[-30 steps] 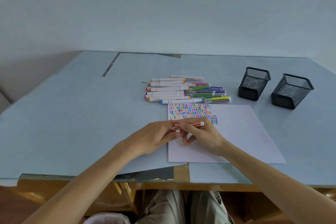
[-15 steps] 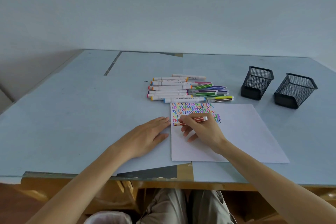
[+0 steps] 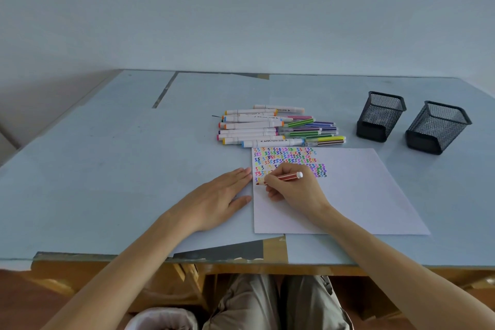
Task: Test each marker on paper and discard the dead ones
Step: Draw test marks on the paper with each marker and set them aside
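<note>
My right hand [image 3: 294, 190] grips a red striped marker [image 3: 285, 177] with a white end, its tip down on the white paper [image 3: 356, 195] near the left edge. The paper's top left corner is filled with rows of coloured squiggles [image 3: 289, 159]. My left hand [image 3: 219, 198] lies flat on the table beside the paper's left edge, fingers straight. A pile of several markers [image 3: 276, 128], thick white ones and thin striped ones, lies just beyond the paper.
Two black mesh pen cups [image 3: 380, 115] [image 3: 436, 126] stand at the right, behind the paper. The blue table [image 3: 107, 169] ends at a near edge with torn patches. A pale bin [image 3: 160, 319] shows below by my knees.
My hands came apart: the left one left the marker and went flat onto the table. The right hand turned the marker and brought its tip down to the paper.
</note>
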